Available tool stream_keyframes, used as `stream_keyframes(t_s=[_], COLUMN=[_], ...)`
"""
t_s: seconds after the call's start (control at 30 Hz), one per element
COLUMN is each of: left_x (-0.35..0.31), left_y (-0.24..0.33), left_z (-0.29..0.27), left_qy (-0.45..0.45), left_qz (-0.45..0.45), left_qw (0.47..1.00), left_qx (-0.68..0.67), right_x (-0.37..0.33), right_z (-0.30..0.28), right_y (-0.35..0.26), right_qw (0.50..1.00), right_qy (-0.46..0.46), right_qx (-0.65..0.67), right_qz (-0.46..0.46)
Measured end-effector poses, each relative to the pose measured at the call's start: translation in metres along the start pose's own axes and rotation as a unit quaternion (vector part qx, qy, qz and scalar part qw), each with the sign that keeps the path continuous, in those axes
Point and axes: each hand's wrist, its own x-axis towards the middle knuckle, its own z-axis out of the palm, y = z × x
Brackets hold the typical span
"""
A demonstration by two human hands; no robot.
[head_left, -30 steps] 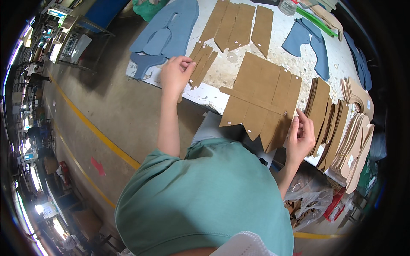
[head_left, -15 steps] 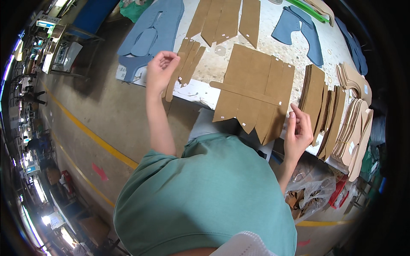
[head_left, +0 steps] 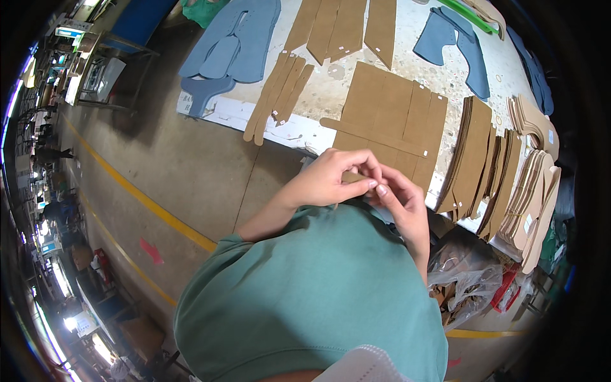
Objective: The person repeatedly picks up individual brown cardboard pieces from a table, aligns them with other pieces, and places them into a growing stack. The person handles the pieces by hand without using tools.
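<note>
My left hand [head_left: 337, 177] and my right hand [head_left: 402, 198] meet in front of my torso, at the table's near edge. Between the left thumb and fingers shows a narrow brown strip [head_left: 352, 177], mostly hidden by the hand. My right thumb and fingers are closed at the left fingertips; what they pinch is hidden. Just beyond lies a group of brown flat panels [head_left: 375, 102] side by side, with small white labels on them and a long brown strip [head_left: 375, 137] across. Further left, narrow brown strips [head_left: 278, 95] lie at the table edge.
Blue flat pieces [head_left: 223, 54] lie at the far left, and more blue pieces [head_left: 468, 63] at the far right. Pointed brown pieces [head_left: 347, 28] lie at the back. Brown stacks [head_left: 471, 153] and beige bundles [head_left: 522, 197] line the right edge, above a plastic bag [head_left: 464, 280].
My left hand has come from the narrow strips at the left to my torso, with a brown strip in it. My right hand has moved left to meet it.
</note>
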Motion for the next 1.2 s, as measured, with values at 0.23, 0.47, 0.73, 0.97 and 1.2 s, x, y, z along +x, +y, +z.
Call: stream_keyframes(t_s=[0.23,0.47,0.73,0.97,1.2], left_x=[0.003,-0.004,-0.004,-0.015,-0.003], left_y=[-0.018,-0.030,-0.033,-0.026,-0.018], left_z=[-0.002,-0.034,-0.044,-0.075,-0.062], left_qy=[0.022,0.134,0.208,0.310,0.218], left_qz=[-0.066,-0.122,-0.108,-0.127,-0.046], left_qw=[0.995,0.973,0.933,0.903,0.930], left_qx=[0.070,0.146,0.272,0.271,0.292], right_x=[-0.023,-0.020,0.000,-0.025,-0.020], right_z=[-0.038,-0.050,-0.039,-0.051,-0.055], right_y=[-0.008,-0.010,-0.008,-0.024,-0.025], right_qw=[0.966,0.916,0.800,0.755,0.692], right_qy=[0.175,0.258,0.357,0.431,0.318], right_qx=[-0.170,-0.287,-0.437,-0.449,-0.602], right_qz=[-0.090,-0.105,-0.207,-0.207,-0.240])
